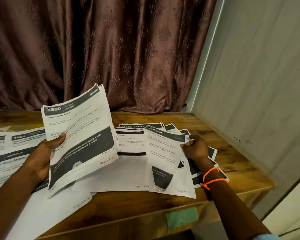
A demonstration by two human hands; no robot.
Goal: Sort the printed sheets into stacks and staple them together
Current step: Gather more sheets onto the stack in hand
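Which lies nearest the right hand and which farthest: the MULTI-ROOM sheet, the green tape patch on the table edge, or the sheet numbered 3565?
From the right hand:
1. MULTI-ROOM sheet, pinched at its right edge.
2. Green tape patch, on the table's front edge below the wrist.
3. Sheet numbered 3565, far left, behind the left hand's bundle.

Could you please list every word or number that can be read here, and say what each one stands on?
"3800", "KITCHEN", "Wash baby bottle": held sheet in left hand.
"Page No-5", red: same sheet, bottom.
"MULTI-ROOM": sheet pinched by right hand.
"DRESSING TABLE": sheet behind it.
"Page No:5": flat sheet.
"3565": left sheet.
"406": near left sheet.
Body text everywhere: too blurred.
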